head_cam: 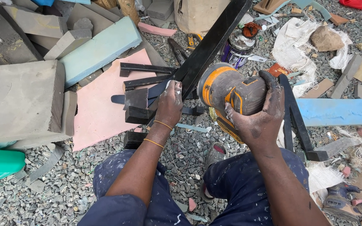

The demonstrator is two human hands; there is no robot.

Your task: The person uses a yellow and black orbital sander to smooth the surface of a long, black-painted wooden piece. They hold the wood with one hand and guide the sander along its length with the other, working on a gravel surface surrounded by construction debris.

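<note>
My right hand (261,113) grips an orange and dark grey power sander (227,90), whose round pad presses against a long black wooden bar (214,39) that slants up toward the top of the view. My left hand (169,104) holds the lower part of that bar, where it meets other black pieces. Paint and dust cover both hands. Two thin bands circle my left wrist.
Black frame pieces (143,79) lie on a pink foam sheet (99,109). Grey and teal foam blocks (101,48) pile at the left. An open paint can (237,48), white rags (294,46), a blue foam sheet (336,112) and a second sander (348,203) sit on gravel.
</note>
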